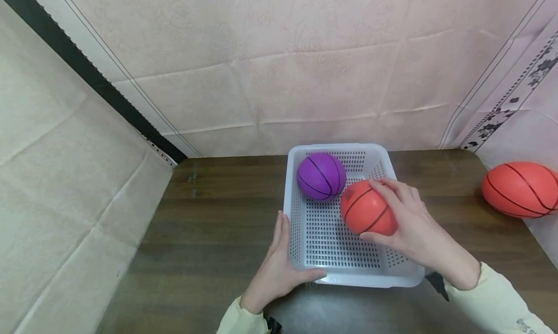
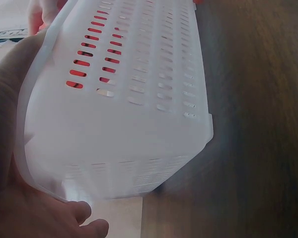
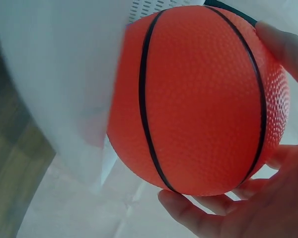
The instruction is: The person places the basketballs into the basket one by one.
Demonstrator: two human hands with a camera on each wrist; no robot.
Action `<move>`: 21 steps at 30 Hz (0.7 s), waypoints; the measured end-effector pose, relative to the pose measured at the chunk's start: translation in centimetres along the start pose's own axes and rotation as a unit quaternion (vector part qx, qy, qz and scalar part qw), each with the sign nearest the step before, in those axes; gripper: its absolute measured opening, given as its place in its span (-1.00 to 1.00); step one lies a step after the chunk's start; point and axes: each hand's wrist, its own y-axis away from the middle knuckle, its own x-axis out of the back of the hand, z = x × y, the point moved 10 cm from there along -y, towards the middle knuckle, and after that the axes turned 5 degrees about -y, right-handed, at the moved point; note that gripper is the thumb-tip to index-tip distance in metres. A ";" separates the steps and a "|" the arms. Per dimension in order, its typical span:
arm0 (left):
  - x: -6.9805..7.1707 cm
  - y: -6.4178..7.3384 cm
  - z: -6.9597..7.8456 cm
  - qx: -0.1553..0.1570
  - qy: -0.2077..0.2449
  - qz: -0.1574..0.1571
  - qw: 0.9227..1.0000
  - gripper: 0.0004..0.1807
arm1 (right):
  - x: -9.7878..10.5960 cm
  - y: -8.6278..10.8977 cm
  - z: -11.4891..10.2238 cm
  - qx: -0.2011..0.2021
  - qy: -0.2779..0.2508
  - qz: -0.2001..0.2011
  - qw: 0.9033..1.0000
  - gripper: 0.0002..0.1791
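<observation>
My right hand (image 1: 411, 220) grips an orange-red toy basketball (image 1: 366, 208) between spread fingers and thumb, within the right side of a white perforated plastic basket (image 1: 366, 278). In the right wrist view, the held ball (image 3: 198, 104) shows its pebbled skin and black lines, with a blurred basket wall in front of its left edge. A purple basketball (image 1: 321, 176) sits in the basket's back left part. My left hand (image 1: 281, 263) rests at the front left corner, fingers straight along the outer side and thumb at the front rim; the left wrist view shows the slotted basket wall (image 2: 114, 129).
Another orange-red basketball (image 1: 520, 189) lies on the right of the brown wood-grain table (image 1: 209, 237). A pale cloth wall (image 1: 279, 72) rises directly behind the basket, with further cloth panels at the left and right.
</observation>
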 end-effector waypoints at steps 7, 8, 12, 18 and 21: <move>0.0 0.1 0.1 -0.004 -0.003 0.000 1.000 0.51 | -0.7 0.1 0.1 0.013 -0.005 -0.015 1.000 0.20; 0.1 0.1 0.1 -0.005 -0.002 0.001 1.000 0.51 | -0.8 0.1 0.2 0.015 -0.005 -0.018 1.000 0.20; 0.1 0.1 0.3 -0.012 -0.005 0.002 1.000 0.52 | -1.2 0.0 0.3 0.016 -0.007 -0.030 0.999 0.19; 0.1 0.1 0.3 -0.010 -0.001 0.002 1.000 0.51 | -1.9 0.0 0.4 0.030 -0.004 -0.029 0.999 0.17; 0.1 0.0 0.3 -0.009 0.003 0.000 1.000 0.51 | -2.3 0.0 0.6 0.033 0.000 -0.031 0.999 0.17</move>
